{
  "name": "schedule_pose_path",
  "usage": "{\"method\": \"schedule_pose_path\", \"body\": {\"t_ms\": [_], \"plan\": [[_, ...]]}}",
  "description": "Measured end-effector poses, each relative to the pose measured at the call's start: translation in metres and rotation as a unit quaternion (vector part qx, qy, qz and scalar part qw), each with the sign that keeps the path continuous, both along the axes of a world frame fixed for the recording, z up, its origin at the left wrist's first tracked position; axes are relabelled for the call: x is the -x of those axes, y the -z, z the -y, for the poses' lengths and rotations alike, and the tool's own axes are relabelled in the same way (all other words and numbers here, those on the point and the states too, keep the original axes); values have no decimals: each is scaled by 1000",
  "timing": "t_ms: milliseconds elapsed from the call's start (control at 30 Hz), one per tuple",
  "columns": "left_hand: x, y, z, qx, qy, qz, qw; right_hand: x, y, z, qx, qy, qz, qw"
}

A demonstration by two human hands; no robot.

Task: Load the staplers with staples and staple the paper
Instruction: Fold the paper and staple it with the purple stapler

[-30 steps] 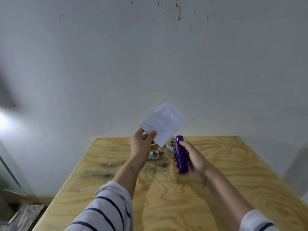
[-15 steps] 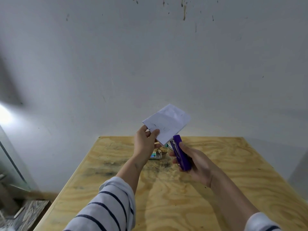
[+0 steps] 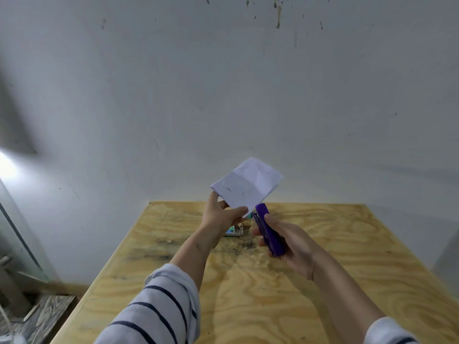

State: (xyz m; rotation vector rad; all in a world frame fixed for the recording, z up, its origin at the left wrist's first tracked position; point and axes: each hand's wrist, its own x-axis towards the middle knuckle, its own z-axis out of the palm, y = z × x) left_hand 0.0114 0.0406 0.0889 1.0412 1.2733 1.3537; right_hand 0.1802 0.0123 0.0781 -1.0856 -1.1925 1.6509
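Observation:
My left hand [image 3: 221, 214] pinches the lower corner of a folded white paper [image 3: 247, 186] and holds it up in front of the wall. My right hand [image 3: 288, 242] grips a purple stapler [image 3: 269, 229] with its nose pointing up and away. The stapler's nose sits right at the paper's lower right edge, beside my left thumb. A small staple box [image 3: 233, 230] lies on the table, partly hidden behind my left hand.
The plywood table [image 3: 335, 244] stands against a grey-white wall [image 3: 223, 95]. At the lower left, beyond the table's left edge, there is floor clutter [image 3: 24, 306] and a pale panel.
Both hands have stayed close together; the stapler's nose has tilted closer to the paper's lower edge. The view has shifted slightly.

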Motion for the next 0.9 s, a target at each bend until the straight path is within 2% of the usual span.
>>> {"method": "schedule_pose_path", "body": {"t_ms": [300, 433, 633, 900], "plan": [[1, 4, -1, -6, 29, -26, 999, 3, 0, -2, 13, 8, -21, 1000], [1, 5, -1, -11, 26, -20, 999, 2, 2, -2, 24, 9, -40, 999], [1, 4, -1, -30, 0, -63, 998, 1, 4, -3, 28, 14, -57, 998], [1, 4, 1, 0, 51, -27, 998, 0, 6, 0, 50, 9, -79, 996]]}}
